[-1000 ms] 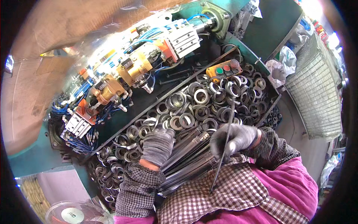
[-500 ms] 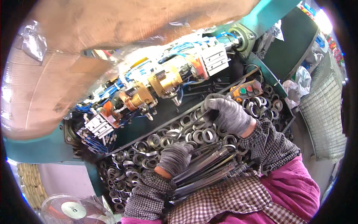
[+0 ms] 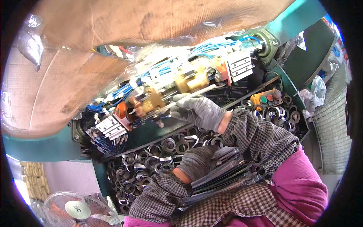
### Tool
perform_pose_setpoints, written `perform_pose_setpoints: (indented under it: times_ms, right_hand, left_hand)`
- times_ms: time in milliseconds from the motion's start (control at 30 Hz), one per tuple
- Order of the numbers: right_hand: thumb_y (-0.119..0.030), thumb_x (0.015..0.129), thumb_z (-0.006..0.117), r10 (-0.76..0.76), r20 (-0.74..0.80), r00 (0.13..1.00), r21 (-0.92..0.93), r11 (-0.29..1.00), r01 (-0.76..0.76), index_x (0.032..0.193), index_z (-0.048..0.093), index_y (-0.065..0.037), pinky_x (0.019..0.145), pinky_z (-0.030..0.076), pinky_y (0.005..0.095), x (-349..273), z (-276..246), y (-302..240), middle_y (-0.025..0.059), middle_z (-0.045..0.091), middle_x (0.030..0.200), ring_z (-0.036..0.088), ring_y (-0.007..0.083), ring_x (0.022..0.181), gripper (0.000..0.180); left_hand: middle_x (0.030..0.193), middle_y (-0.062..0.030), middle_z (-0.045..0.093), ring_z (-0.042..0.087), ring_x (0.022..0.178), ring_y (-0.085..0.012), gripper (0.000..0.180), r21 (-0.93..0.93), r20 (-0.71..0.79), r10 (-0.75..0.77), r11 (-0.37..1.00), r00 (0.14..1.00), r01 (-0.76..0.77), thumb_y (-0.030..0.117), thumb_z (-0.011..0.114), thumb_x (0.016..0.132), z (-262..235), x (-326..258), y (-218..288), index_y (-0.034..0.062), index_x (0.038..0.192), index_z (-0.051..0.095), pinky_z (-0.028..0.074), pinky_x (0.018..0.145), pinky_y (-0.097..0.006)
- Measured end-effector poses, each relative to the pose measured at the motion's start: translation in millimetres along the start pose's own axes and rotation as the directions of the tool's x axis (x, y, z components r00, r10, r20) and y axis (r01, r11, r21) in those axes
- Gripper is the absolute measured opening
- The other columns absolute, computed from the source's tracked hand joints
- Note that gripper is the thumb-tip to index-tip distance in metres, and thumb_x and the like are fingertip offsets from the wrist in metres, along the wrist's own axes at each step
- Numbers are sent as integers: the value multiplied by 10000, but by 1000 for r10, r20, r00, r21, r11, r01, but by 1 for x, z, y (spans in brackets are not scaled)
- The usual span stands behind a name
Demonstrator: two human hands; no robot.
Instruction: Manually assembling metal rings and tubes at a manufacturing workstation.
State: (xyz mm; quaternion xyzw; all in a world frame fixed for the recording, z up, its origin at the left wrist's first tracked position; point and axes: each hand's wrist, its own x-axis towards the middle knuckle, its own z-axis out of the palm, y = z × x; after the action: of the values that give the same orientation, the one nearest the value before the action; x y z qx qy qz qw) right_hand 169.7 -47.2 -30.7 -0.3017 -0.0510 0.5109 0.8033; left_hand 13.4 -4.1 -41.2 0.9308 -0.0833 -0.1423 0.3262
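My right hand [image 3: 202, 112], in a grey knit glove, pinches a thin straight metal strip [image 3: 185, 99]. The strip slants in front of the brass-coloured clamp blocks [image 3: 192, 82] of the machine; whether it touches them I cannot tell. Lower down, my left hand [image 3: 197, 162], gloved alike, curls over the near ends of a bundle of long dark metal strips [image 3: 223, 172]. The bundle lies across my lap, against the checked apron [image 3: 227, 200]. Its fingertips are partly hidden. Beneath both hands spread many loose metal rings [image 3: 169, 145].
Blue air hoses and white slotted blocks [image 3: 240, 66] line the machine. An orange control box [image 3: 266, 99] with coloured buttons sits among rings at the right. Brown cardboard [image 3: 113, 26] covers the top. A fan [image 3: 77, 209] stands lower left; wire mesh [image 3: 331, 121] stands right.
My right hand has moved left and up from above the rings to the clamp blocks, bringing the strip along. My left hand has shifted right along the bundle. The whole view has shifted slightly.
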Motion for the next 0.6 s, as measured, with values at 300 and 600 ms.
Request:
perform_pose_setpoints:
  times_ms: [300, 600]
  right_hand:
    - [-433, 914, 556, 194, -116, 974, -975, 165, -149, 910, 680, 15, 669, 510, 367, -2, -23, 0, 164, 671, 783, 646, 243, 709, 465]
    - [-316, 847, 652, 46, 237, 970, -969, -53, 239, 1051, 666, -63, 725, 513, 392, -62, -71, -5, 179, 677, 822, 660, 331, 756, 325]
  left_hand:
    - [1057, -194, 649, 658, 893, -352, 371, 176, -79, -58, 982, 995, 71, 71, 518, 831, 28, -37, 0, 54, 1199, 561, 517, 709, -432]
    - [1048, -150, 685, 666, 937, -312, 269, 279, -370, 84, 960, 925, 24, 70, 602, 832, -33, -75, -27, 106, 1088, 678, 539, 811, -397]
